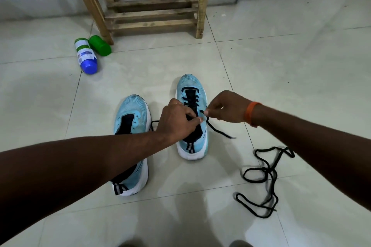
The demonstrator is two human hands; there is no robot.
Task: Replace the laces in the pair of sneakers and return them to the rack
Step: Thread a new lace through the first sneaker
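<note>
Two light-blue sneakers with white soles stand on the tiled floor, toes pointing away from me. The right sneaker [191, 86] carries a black lace [218, 131] through its lower eyelets. My left hand [176, 120] rests over its tongue opening, fingers curled at the eyelets near the lace. My right hand [226, 107] pinches the lace just right of the eyelets, and the lace's free end trails on the floor. The left sneaker [130, 110] has no lace in view; my left forearm crosses its heel part. A loose black lace [263, 174] lies tangled on the floor at the right.
A wooden rack [152, 16] stands against the far wall, its low slats bare. Beside its left leg lie a white-and-blue bottle [86, 56] and a green bottle [100, 45]. An orange band circles my right wrist. Open tile floor surrounds the shoes.
</note>
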